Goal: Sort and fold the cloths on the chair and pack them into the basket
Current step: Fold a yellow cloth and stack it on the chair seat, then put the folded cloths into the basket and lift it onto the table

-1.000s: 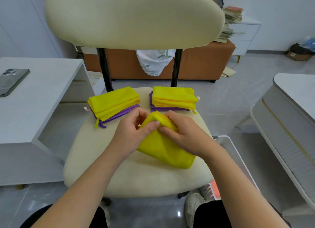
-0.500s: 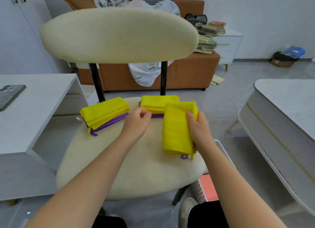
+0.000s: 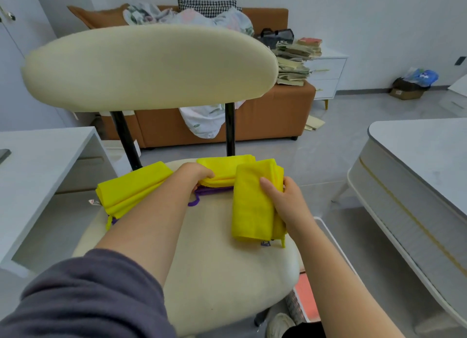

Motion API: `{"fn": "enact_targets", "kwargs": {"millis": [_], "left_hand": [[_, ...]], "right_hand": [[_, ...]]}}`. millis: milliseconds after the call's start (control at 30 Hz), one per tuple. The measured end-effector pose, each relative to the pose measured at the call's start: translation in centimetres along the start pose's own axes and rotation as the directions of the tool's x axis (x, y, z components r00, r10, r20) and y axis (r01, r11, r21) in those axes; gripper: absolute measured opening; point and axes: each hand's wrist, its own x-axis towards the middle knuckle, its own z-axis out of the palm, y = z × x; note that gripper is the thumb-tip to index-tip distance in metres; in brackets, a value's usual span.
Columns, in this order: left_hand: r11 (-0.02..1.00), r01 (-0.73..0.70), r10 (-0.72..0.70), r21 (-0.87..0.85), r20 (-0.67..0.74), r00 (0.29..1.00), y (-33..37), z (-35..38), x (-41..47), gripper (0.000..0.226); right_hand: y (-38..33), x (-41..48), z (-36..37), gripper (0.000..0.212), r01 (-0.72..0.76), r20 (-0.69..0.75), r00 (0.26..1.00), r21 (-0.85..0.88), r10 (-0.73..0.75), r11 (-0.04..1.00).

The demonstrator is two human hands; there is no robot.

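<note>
Yellow folded cloth [image 3: 252, 206] is lying lengthwise at 2 o'clock on the chair seat [image 3: 214, 274], close to the seat's right edge, with its far end overlapping the right end of the rear stack [image 3: 225, 168]. Right hand [image 3: 285, 201] is gripping it: the thumb is pressing flat on top and the fingers are wrapping round the right-hand edge. A small hanging loop and a label are poking out at the cloth's near end. The rear stack is sitting at 12 o'clock on the seat, yellow layers on top and a purple layer [image 3: 212, 190] underneath. Left hand [image 3: 194, 176] is grasping that stack's left end, fingers curling over the top yellow layers and thumb tucking in below. The left stack [image 3: 131, 188] is resting at 10 o'clock, angled, untouched, with a bit of purple showing under its near corner; the left forearm is crossing in front of it. The basket [image 3: 336, 239], white mesh, is standing on the floor at 4 o'clock, partly hidden under the seat edge; I cannot tell what the orange patch inside it is. The cream backrest [image 3: 149, 67] is filling the 12 o'clock view. A brown sofa [image 3: 273, 115] is standing behind it, a white desk [image 3: 38, 166] at 9 o'clock and a grey-topped table [image 3: 417, 166] at 3 o'clock.
</note>
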Motion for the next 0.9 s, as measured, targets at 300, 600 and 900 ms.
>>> {"fn": "enact_targets", "kwargs": {"millis": [300,600,900], "left_hand": [[0.995,-0.009,0.010,-0.096,0.019,1.000,-0.5,0.6,1.3,0.064],[0.708,-0.433,0.316,-0.558,-0.298,0.901,0.1,2.4,0.9,0.062],[0.426,-0.537,0.529,-0.728,-0.281,0.801,5.9,8.1,-3.8,0.018]], "right_hand": [[0.7,-1.0,0.1,0.029,0.036,0.024,0.999,-0.034,-0.035,0.999],[0.7,-1.9,-3.5,0.026,0.032,-0.064,0.998,0.103,-0.026,0.994],[5.6,-0.6,-14.6,0.025,0.003,-0.270,0.948,0.534,0.167,0.845]]}}
